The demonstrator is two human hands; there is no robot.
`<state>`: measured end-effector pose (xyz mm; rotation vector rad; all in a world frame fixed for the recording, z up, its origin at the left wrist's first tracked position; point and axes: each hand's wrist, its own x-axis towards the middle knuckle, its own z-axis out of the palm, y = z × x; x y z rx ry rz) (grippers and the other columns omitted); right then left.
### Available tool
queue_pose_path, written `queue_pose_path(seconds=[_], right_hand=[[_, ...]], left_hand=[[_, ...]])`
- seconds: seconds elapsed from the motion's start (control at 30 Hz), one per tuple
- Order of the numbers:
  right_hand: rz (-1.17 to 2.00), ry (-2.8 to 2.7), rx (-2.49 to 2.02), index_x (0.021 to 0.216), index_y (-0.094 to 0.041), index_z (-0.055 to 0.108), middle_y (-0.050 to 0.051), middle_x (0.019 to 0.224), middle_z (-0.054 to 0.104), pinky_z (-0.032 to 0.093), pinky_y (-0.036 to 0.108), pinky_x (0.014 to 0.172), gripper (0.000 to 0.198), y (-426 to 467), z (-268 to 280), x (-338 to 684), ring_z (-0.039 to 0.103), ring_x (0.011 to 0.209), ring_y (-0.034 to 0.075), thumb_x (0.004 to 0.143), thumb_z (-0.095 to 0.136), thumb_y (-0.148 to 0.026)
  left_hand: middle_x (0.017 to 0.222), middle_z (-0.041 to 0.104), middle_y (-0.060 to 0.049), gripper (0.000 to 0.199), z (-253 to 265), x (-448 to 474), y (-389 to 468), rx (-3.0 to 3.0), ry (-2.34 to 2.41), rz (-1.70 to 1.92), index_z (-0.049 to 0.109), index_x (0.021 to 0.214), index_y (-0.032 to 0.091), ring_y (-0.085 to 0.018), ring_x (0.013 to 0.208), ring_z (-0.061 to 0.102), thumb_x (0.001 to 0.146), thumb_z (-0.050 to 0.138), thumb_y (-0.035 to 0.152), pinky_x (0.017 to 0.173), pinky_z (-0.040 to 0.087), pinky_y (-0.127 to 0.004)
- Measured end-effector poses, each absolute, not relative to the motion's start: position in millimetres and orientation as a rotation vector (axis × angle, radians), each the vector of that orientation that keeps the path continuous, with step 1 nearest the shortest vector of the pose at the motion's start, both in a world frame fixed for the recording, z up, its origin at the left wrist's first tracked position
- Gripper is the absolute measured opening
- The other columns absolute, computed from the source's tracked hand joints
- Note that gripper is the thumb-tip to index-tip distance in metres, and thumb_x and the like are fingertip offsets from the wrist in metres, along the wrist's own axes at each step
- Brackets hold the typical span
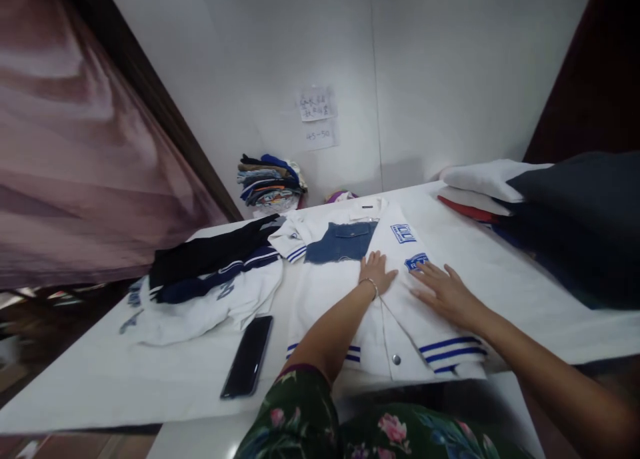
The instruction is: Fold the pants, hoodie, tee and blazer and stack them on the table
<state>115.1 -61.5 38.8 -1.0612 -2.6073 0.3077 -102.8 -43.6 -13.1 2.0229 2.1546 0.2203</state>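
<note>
A white jacket (325, 299) with blue-striped cuffs and hem lies spread on the white-covered table in front of me. It has a denim panel (345, 242) on the chest and blue patches on one sleeve. My left hand (377, 272) rests flat on the jacket's front, below the denim panel, fingers apart. On the sleeve at the right, my right hand (445, 295) lies with its fingers spread, touching the lower blue patch. Neither hand grips anything.
A dark phone (247, 357) lies left of the jacket. Black trousers (205, 255) and a white garment (210, 312) lie beyond it. Folded clothes (273, 182) are stacked by the wall, and a larger clothes pile (575, 225) stands at right. Paper notes (317, 105) hang on the wall.
</note>
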Motion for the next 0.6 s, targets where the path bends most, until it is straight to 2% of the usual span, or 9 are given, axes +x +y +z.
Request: queue_pose_path(seconds=[0.17,0.27,0.4,0.47,0.53,0.6], right_hand=[[0.144,-2.542,-1.026,0.138,-0.020,0.044,0.014,0.152,0.026,0.020,0.055,0.108,0.059,-10,43,57,0.018,0.141,0.030,0.091,0.033,-0.053],[0.133,-2.629,-1.156,0.139,-0.017,0.042,0.015,0.151,0.027,0.021,0.058,0.106,0.059,7,14,42,0.020,0.140,0.031,0.091,0.032,-0.051],[0.095,-2.708,-1.201,0.138,-0.017,0.043,0.015,0.147,0.036,0.021,0.059,0.106,0.063,16,-29,46,0.028,0.137,0.032,0.090,0.030,-0.054],[0.040,-2.702,-1.170,0.139,-0.015,0.042,0.015,0.147,0.036,0.021,0.058,0.106,0.064,17,-38,50,0.028,0.137,0.032,0.090,0.028,-0.055],[0.003,-2.707,-1.145,0.139,-0.014,0.042,0.015,0.147,0.036,0.022,0.058,0.105,0.065,16,-38,53,0.029,0.136,0.033,0.091,0.025,-0.055],[-0.024,-2.715,-1.114,0.139,-0.013,0.042,0.015,0.147,0.036,0.024,0.058,0.104,0.066,15,-34,55,0.030,0.135,0.033,0.092,0.020,-0.054]], left_hand=[[0.156,0.020,-0.007,0.070,-13,-101,-45,2.020,2.137,0.303,0.030,0.145,0.020,-0.024,0.144,0.011,0.088,0.028,0.059,0.117,0.008,-0.047],[0.154,0.024,-0.005,0.061,-13,-105,-44,1.995,2.088,0.354,0.033,0.144,0.021,-0.022,0.143,0.015,0.091,0.030,0.050,0.117,0.011,-0.047],[0.148,0.038,-0.004,0.047,-3,-128,-41,1.940,2.032,0.496,0.047,0.136,0.019,-0.016,0.138,0.030,0.092,0.038,0.034,0.116,0.023,-0.033],[0.144,0.045,-0.004,0.041,9,-152,-43,1.863,2.150,0.621,0.055,0.128,0.019,-0.016,0.133,0.037,0.089,0.045,0.028,0.113,0.027,-0.028],[0.142,0.047,-0.006,0.039,25,-184,-48,1.734,2.326,0.718,0.058,0.125,0.016,-0.019,0.131,0.040,0.088,0.047,0.024,0.113,0.029,-0.030],[0.143,0.044,-0.012,0.043,42,-222,-55,1.574,2.518,0.779,0.054,0.128,0.007,-0.025,0.132,0.038,0.089,0.043,0.021,0.114,0.026,-0.039]])
